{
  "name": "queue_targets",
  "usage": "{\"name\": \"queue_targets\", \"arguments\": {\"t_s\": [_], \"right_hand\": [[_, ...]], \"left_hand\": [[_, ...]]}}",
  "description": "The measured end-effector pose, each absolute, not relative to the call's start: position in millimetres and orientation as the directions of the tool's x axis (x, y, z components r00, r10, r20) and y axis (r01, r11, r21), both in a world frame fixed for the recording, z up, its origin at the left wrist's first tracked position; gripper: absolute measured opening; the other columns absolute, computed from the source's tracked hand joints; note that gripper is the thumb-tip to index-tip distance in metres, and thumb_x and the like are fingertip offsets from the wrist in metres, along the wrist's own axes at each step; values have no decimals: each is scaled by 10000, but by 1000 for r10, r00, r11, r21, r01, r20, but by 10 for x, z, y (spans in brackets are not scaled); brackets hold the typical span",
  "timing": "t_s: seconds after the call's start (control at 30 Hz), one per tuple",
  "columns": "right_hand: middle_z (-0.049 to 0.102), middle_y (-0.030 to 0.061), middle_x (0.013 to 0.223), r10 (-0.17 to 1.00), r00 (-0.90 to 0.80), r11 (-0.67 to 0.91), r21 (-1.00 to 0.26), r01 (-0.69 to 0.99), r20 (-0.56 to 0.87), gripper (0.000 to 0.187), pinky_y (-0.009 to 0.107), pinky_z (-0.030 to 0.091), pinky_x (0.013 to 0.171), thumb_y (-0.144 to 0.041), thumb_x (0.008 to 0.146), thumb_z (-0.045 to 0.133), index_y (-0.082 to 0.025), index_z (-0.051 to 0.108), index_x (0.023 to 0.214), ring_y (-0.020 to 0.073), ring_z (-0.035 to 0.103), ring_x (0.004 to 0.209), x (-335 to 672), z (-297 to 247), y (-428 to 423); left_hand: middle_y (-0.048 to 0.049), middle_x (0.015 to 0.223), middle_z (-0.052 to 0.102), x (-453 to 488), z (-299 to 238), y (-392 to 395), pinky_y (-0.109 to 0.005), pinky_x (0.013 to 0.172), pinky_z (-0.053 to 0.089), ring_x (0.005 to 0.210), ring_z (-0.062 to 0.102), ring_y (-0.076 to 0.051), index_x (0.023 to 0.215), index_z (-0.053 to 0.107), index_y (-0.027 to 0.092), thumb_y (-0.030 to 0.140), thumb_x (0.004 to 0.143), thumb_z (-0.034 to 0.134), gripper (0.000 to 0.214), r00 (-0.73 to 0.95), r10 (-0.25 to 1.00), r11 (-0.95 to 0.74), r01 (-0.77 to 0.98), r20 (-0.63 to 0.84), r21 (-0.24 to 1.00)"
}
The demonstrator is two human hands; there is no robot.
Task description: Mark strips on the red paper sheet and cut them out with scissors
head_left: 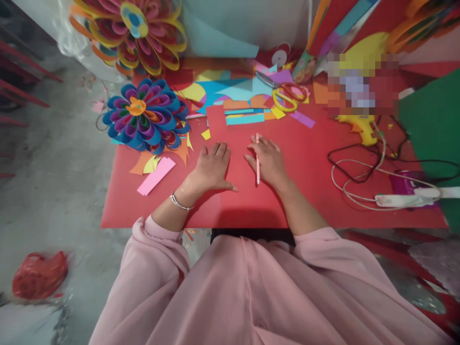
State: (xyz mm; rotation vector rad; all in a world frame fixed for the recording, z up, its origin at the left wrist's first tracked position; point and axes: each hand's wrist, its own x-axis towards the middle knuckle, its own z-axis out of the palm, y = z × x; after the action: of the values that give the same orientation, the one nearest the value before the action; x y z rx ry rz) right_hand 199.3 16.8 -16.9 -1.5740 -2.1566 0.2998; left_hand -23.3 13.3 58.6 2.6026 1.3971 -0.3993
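My left hand [212, 165] lies flat and open on a red paper sheet [223, 201] that covers the low table, thumb stretched out to the right. A silver bangle [178, 202] sits on that wrist. My right hand [268, 160] rests on the same sheet with a thin pink pencil [258, 163] held between its fingers, the pencil pointing away from me. A red paper strip [216, 122] lies just beyond both hands.
A blue-purple paper flower [147, 115] lies at the left, a pink-yellow flower [132, 31] behind it. Coloured paper scraps [233, 100], scissors [287, 93], a pink strip [156, 176], a yellow glue gun [362, 127], cables [362, 177] and a power strip [406, 198] surround the hands.
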Motion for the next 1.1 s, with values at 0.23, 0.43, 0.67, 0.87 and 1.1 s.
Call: {"name": "queue_targets", "arguments": {"t_s": [0.23,0.43,0.67,0.87,1.1], "right_hand": [[644,182,1556,926,-254,353,-400,846,280,270,646,442,1219,-364,1059,593,-215,711,1252,373,534,1528,1997,-189,166],[637,177,1566,930,-254,347,-405,846,266,288,655,424,1220,-365,1069,578,-226,710,1285,371,535,1525,1991,-180,162],[786,170,1219,900,-157,358,-483,799,407,466,515,530,1056,-474,1127,435,-199,726,1365,325,702,1188,1895,-43,182],[831,70,1108,922,-2,316,-747,585,388,431,428,579,999,-563,1105,498,-265,806,1157,254,757,1060,1587,133,357],[823,57,955,934,123,204,-782,588,336,360,404,594,871,-585,1001,634,-255,777,981,253,767,903,1412,-137,611]], "left_hand": [[-320,1762,277,-243,562,136,-660,1280,259,1621,283,-509,1684,375,32,837,714,824,1337,532,793,-557,830,-297,1],[-319,1765,269,-230,571,131,-662,1285,262,1625,271,-502,1683,355,3,846,707,825,1372,526,795,-554,833,-304,-8],[-310,1755,303,-198,620,156,-611,1270,304,1599,311,-475,1665,387,9,852,693,834,1362,516,791,-550,835,-329,-12],[-301,1755,308,-205,629,162,-603,1257,324,1593,308,-466,1661,396,17,862,697,822,1351,523,788,-551,835,-325,6],[-301,1767,279,-174,719,173,-614,1260,324,1606,282,-477,1679,366,16,840,733,814,1332,511,773,-546,838,-376,18]]}}
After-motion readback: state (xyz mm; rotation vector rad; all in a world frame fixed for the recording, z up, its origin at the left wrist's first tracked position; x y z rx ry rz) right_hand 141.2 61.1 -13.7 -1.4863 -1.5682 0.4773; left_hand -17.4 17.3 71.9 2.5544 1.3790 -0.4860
